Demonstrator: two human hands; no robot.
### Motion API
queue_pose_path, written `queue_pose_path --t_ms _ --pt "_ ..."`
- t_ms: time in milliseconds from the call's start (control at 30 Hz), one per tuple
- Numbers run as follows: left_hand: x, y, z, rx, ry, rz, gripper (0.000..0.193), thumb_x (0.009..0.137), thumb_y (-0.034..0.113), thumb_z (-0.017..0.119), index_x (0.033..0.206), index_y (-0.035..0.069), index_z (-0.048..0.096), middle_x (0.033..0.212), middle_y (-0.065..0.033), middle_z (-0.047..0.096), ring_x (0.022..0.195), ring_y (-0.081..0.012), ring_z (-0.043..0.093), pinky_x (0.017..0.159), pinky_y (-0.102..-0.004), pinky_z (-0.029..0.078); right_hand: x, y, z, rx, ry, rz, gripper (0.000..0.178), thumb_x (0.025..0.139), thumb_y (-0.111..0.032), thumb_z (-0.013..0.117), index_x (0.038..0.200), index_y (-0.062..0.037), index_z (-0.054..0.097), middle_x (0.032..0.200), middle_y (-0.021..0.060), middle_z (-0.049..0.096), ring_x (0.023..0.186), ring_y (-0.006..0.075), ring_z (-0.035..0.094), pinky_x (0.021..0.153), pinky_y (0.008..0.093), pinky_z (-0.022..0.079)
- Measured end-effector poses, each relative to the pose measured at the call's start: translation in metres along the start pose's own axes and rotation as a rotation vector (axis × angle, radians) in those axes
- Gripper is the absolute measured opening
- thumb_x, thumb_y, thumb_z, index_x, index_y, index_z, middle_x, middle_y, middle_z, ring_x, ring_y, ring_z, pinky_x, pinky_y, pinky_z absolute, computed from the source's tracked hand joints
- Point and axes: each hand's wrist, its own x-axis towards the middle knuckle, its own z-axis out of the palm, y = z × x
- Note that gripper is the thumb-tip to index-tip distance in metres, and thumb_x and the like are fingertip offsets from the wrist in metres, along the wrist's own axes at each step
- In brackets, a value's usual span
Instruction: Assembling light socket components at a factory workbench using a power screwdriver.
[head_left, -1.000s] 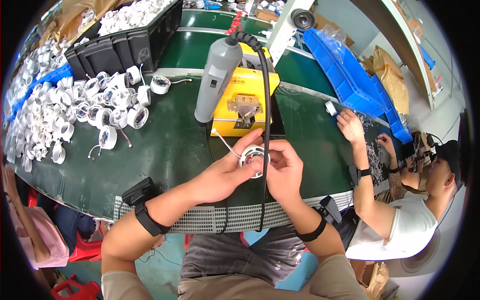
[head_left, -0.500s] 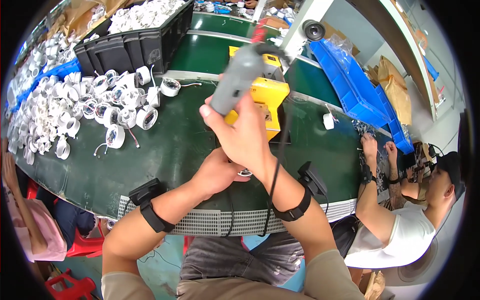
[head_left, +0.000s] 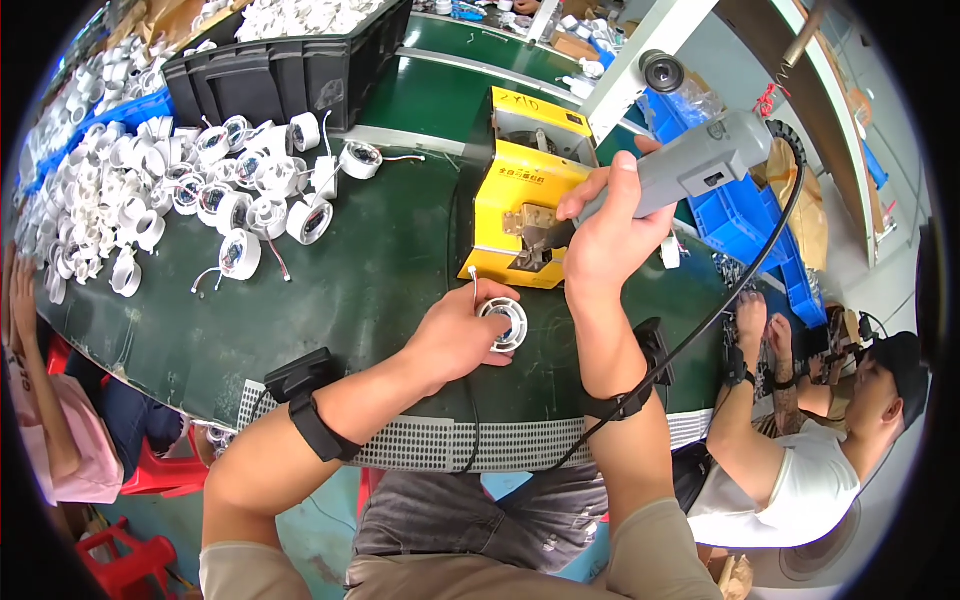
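My right hand (head_left: 620, 230) is wrapped round a grey electric screwdriver (head_left: 705, 160), which lies slanted with its rear end up to the right. Its dark front end points down-left at the metal outlet of a yellow screw feeder (head_left: 490, 200); whether the tip touches is hard to tell. On the green table, just in front of the feeder, my left hand (head_left: 450, 335) grips a round white housing (head_left: 518, 328) by its edge. A thumb or finger reaches into its ring, and a short wire with a white plug stands up beside the fingers.
Many white housings (head_left: 240, 255) with wires are heaped at the left, beside a black crate (head_left: 275, 90) full of white parts. Blue bins (head_left: 740, 225) stand at the right. A black cable (head_left: 740, 290) crosses my right forearm. A co-worker (head_left: 800, 450) sits at the right.
My right hand has swung the screwdriver to the right and turned it, bringing its front end to the feeder's outlet. The housing in my left hand, largely hidden before, now shows.
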Motion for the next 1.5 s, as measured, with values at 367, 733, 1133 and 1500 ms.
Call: queue_pose_path --t_ms 367,733,1133,1500 --pt "0.002 0.002 0.001 -0.041 0.037 -0.056 0.028 0.093 0.003 0.051 0.12 -0.002 0.048 0.106 -0.0107 0.057 0.084 -0.0228 0.066 0.076 -0.0342 0.06 -0.006 -0.001 0.0 -0.04 -0.022 0.045 0.026 0.094 -0.014 0.051 0.113 0.0007 0.04 0.057 0.0074 0.047 0.042 0.0154 0.045 0.041 0.03 0.04" --pt "0.001 0.003 -0.001 -0.058 0.047 -0.056 0.028 0.093 0.005 0.05 0.119 -0.004 0.049 0.109 -0.0146 0.058 0.086 -0.0219 0.066 0.073 -0.0335 0.06 -0.059 -0.033 -0.018 0.146 -0.083 0.216 0.032 0.095 -0.016 0.046 0.119 0.001 0.035 0.059 0.0084 0.046 0.043 0.0165 0.045 0.04 0.031 0.042" --pt "0.0 0.003 0.0 -0.068 0.068 -0.043 0.025 0.093 0.006 0.05 0.117 -0.003 0.049 0.107 -0.0131 0.058 0.086 -0.0216 0.066 0.074 -0.0344 0.06 -0.066 -0.02 -0.017 0.174 -0.12 0.242 0.03 0.094 -0.016 0.048 0.116 0.0006 0.037 0.06 0.0093 0.047 0.044 0.0168 0.046 0.043 0.0318 0.044" --pt "-0.002 0.003 -0.015 0.116 -0.022 0.023 0.021 0.091 0.006 0.05 0.109 -0.002 0.054 0.101 -0.0145 0.062 0.081 -0.0221 0.067 0.068 -0.0334 0.059 -0.072 -0.008 -0.033 0.348 -0.37 0.209 0.044 0.095 -0.032 0.053 0.12 -0.0003 0.035 0.067 0.0111 0.05 0.05 0.0193 0.052 0.048 0.0323 0.048"
